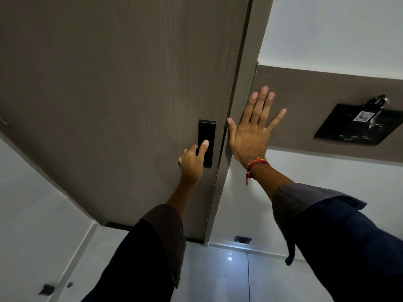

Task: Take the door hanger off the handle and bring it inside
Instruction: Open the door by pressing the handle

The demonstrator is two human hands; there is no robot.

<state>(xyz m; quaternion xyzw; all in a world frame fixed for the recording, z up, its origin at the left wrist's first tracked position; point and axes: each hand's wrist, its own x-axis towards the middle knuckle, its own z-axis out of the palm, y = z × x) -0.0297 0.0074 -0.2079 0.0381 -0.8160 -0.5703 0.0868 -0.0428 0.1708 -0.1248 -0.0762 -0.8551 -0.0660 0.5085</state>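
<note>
1. At the door's (109, 83) latch edge, the left hand (193, 162) is wrapped around the black handle (206, 147), fingers (205, 144) curled shut on it with the thumb lying along the plate; this looks like a grip for working the latch and pulling the door open.
2. At about 3 o'clock from the handle, the right hand (250, 131) lies flat on the door frame (242, 99) and the brown wall band (327, 88), fingers (261, 101) spread wide and holding nothing. It seems set there to brace the body while the other hand pulls.
3. No door hanger shows on this side of the handle; it is presumably on the far side, hidden by the closed door.
4. Out at 3 o'clock on the wall band, a black switch panel (357, 125) stays well apart from both hands.
</note>
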